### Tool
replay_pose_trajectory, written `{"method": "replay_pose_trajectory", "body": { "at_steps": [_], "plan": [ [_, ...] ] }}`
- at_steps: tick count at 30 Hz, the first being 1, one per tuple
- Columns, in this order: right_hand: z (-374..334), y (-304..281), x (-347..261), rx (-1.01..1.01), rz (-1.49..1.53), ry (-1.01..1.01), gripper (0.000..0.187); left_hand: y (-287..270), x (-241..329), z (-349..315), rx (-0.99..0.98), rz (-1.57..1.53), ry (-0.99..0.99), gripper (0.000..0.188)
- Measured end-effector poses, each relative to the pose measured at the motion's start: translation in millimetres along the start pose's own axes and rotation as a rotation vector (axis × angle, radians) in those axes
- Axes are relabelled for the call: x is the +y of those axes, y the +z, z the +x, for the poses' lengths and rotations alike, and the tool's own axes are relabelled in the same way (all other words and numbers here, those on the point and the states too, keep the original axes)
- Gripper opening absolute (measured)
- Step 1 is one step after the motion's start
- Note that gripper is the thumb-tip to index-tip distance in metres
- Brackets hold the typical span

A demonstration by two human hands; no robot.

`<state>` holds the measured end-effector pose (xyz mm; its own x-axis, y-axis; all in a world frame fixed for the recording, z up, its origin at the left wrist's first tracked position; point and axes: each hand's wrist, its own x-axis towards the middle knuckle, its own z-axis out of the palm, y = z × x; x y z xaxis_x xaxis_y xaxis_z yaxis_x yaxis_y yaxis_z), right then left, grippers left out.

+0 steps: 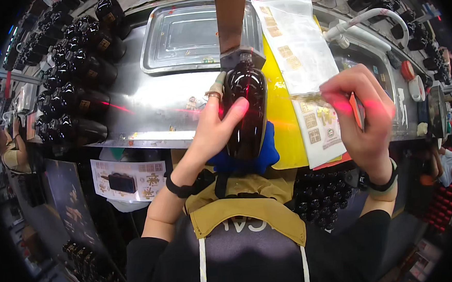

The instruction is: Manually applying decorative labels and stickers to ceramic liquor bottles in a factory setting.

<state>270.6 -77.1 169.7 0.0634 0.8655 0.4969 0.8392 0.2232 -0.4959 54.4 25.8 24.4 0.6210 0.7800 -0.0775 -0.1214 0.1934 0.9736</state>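
Observation:
A dark, glossy bottle [245,106] lies in front of me, its neck pointing away and its base toward me over a blue cloth [270,147]. My left hand [215,118] grips its left side, the thumb across the glass and tape-like wraps on a fingertip. To the right, my right hand [363,106] is closed, pinching a thin, see-through film piece [312,98] with goldish marks, slightly blurred. An orange, flat-edged tool [357,111] is tucked in that palm. Below this hand lies a sheet of gold stickers [316,130] on a yellow board [286,132].
Rows of dark bottles [84,72] stand at the left of the metal table. A metal tray [178,38] lies at the back, beside an upright brown post [231,16]. At right is a sink with a white faucet [341,30]. Red light lines cross the bottle.

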Motion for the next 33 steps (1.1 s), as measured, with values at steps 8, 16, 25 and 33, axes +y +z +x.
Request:
{"method": "replay_pose_trajectory", "body": {
  "at_steps": [8, 16, 25, 33],
  "plan": [
    [23.9, 16.8, -23.8, -0.239, 0.455, -0.037, 0.007, -13.3, 14.8, -9.9, -0.102, -0.243, -0.025, 0.105],
    [16.6, 102.0, 32.1, -0.288, 0.451, 0.31, 0.008, -9.2, -18.4, -28.7, -0.111, 0.041, 0.066, 0.097],
    [11.0, 126.1, 61.9, -0.181, 0.586, 0.429, 0.01, -5.3, 3.1, -23.6, -0.078, -0.31, -0.185, 0.109],
    [7.5, 117.3, 49.3, -0.09, 0.525, 0.318, 0.007, -4.2, -9.0, -34.3, -0.084, 0.334, -0.1, 0.114]
  ]
}}
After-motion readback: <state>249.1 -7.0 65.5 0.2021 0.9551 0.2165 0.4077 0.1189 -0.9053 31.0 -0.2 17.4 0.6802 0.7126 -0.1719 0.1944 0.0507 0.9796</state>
